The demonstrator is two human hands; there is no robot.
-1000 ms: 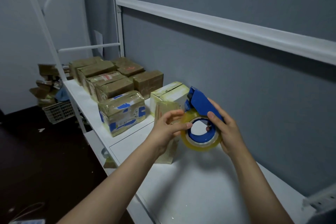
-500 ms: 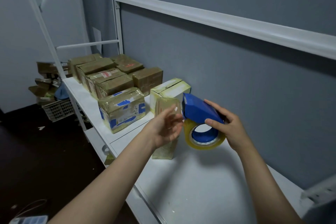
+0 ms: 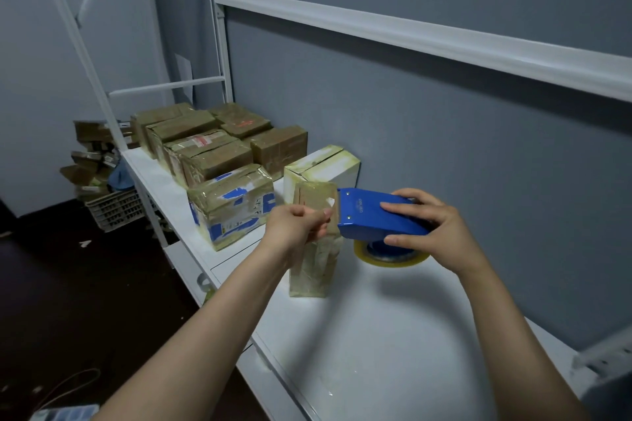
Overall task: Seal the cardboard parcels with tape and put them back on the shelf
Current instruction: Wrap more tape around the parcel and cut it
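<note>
at the left edge of the frame a grey plastic crate (image 3: 113,212) sits on the dark floor. taped cardboard parcels (image 3: 205,154) crowd the far end of the white shelf (image 3: 376,335), with a blue-printed parcel (image 3: 232,208) nearest. in the middle the left hand (image 3: 297,225) pinches the clear tape end (image 3: 330,205) between thumb and fingers, in front of an upright narrow parcel (image 3: 313,263) standing on the shelf. further right, the right hand (image 3: 431,229) wraps over a blue tape dispenser (image 3: 369,215), its tape roll (image 3: 390,258) below.
</note>
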